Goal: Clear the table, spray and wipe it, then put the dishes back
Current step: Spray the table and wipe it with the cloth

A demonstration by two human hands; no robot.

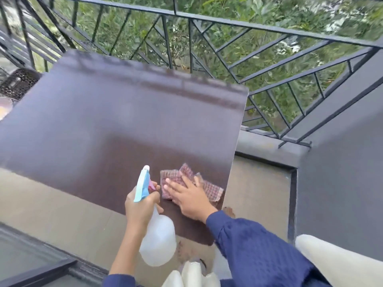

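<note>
Two hands over table point(107, 125) near corner: left hand point(141, 206) wraps spray bottle point(156, 243) neck, nozzle forward; right hand point(188, 197) flat, fingers spread, pressing cloth point(186, 179).

Desk point(103, 125): dark brown, smooth, semi-gloss. On desk: woven checked cloth point(213, 188). At desk's near edge: translucent plastic spray bottle point(158, 239). Behind desk: matt black metal railing point(228, 21).

surface: dark brown table point(103, 121) | on it: checked cloth point(214, 191), seemingly folded, near edge

table point(124, 121): dark brown | cloth point(211, 190): pink checked, flat near its right edge | spray bottle point(158, 241): translucent, tilted
</note>
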